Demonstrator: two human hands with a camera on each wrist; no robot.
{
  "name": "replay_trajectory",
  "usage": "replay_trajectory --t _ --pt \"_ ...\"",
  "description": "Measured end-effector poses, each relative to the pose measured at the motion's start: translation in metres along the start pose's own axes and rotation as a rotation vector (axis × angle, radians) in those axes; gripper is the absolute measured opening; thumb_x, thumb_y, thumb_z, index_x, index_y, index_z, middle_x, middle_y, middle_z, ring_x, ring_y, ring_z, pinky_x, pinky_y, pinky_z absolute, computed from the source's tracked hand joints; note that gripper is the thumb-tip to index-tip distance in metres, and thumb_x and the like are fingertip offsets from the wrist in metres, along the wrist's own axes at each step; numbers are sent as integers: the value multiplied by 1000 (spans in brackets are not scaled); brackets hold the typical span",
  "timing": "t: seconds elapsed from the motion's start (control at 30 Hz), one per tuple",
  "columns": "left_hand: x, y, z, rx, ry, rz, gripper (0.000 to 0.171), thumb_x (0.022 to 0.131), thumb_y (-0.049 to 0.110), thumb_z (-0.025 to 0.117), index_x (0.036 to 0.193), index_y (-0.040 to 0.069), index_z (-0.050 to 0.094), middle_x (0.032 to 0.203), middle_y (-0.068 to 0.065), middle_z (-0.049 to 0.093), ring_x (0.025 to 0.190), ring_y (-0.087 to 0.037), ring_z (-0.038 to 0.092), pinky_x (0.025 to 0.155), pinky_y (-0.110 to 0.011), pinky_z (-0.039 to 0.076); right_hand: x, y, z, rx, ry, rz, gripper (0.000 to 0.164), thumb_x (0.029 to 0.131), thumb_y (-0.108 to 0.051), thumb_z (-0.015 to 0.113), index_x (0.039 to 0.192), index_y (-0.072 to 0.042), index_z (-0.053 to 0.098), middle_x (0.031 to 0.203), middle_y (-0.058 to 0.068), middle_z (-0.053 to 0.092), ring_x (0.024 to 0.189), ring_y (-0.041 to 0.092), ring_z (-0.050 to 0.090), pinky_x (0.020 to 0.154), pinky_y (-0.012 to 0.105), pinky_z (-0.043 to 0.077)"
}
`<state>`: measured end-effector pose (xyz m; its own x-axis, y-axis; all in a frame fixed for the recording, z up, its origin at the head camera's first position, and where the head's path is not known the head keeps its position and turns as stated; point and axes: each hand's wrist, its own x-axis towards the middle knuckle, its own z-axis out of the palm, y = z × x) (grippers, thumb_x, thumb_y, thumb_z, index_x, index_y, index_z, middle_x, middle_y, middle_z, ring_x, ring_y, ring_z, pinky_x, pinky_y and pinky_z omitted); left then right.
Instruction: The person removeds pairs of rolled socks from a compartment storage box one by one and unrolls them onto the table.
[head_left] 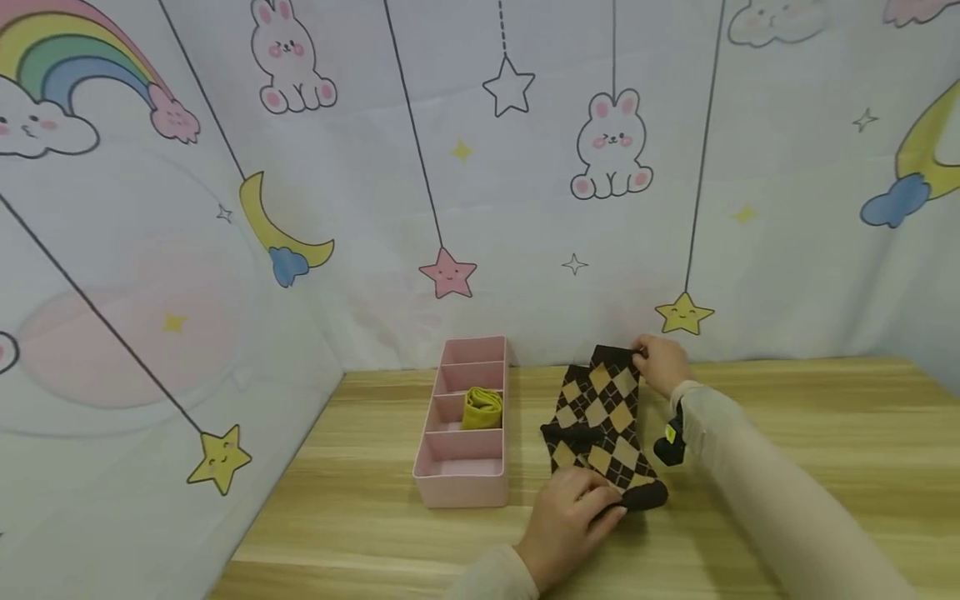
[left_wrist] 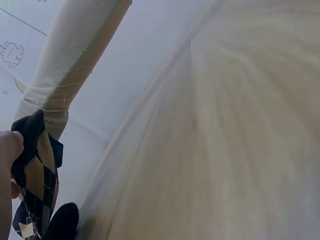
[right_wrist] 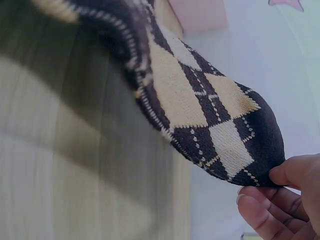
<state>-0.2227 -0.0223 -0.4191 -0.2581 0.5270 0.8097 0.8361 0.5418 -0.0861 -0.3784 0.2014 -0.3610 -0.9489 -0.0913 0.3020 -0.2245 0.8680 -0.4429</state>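
Observation:
Argyle socks [head_left: 619, 412] in black, tan and cream lie one over the other above the wooden table, their cuffs toward the back wall. My right hand [head_left: 663, 364] pinches the black cuff at its far right corner. In the right wrist view, thumb and fingers hold that black end of the sock [right_wrist: 227, 120], and the fabric hangs lifted off the table. At the near end my left hand [head_left: 570, 521] grips the sock beside its black toe. The left wrist view shows fingers [left_wrist: 7, 150] on the patterned fabric.
Left of the socks stands a pink divided box [head_left: 463, 492] with several compartments in a row. A rolled yellow-green cloth [head_left: 482, 408] sits in one of them. The wooden table [head_left: 360, 467] meets a printed fabric wall [head_left: 525, 308] at the back.

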Motion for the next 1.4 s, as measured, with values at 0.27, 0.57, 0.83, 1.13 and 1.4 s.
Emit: replay_trajectory --t 0.27,0.57,0.83,1.13,1.4 --pt "5 14 11 -62 -154 22 9 86 31 71 87 22 69 89 11 64 82 -1 59 80 -13 46 -10 25 -3 -10 -63 66 24 92 -4 53 109 11 62 99 27 67 79 32 64 73 45 53" --pt "4 21 17 -58 -413 54 13 89 39 66 89 26 69 93 14 64 87 2 57 82 -9 40 -22 49 2 -38 -97 80 21 90 -3 57 105 10 63 100 28 67 89 40 64 79 49 52" --pt "8 18 15 -56 -500 48 17 88 41 66 96 27 69 99 13 64 94 0 56 89 -14 41 -23 51 3 23 -163 132 33 94 -5 54 123 11 55 115 34 62 98 43 64 78 47 54" --pt "13 4 -7 32 -457 39 23 86 43 68 103 29 66 106 12 62 103 -4 56 97 -21 43 -20 42 -3 -12 -166 144 36 96 -9 50 128 8 52 128 33 54 111 47 57 92 55 48" --pt "15 -15 -41 80 -456 -45 34 83 43 71 109 23 64 107 6 59 103 -10 55 99 -30 42 -21 28 -8 0 -161 130 35 97 -11 49 126 8 54 125 32 57 110 45 59 89 53 51"
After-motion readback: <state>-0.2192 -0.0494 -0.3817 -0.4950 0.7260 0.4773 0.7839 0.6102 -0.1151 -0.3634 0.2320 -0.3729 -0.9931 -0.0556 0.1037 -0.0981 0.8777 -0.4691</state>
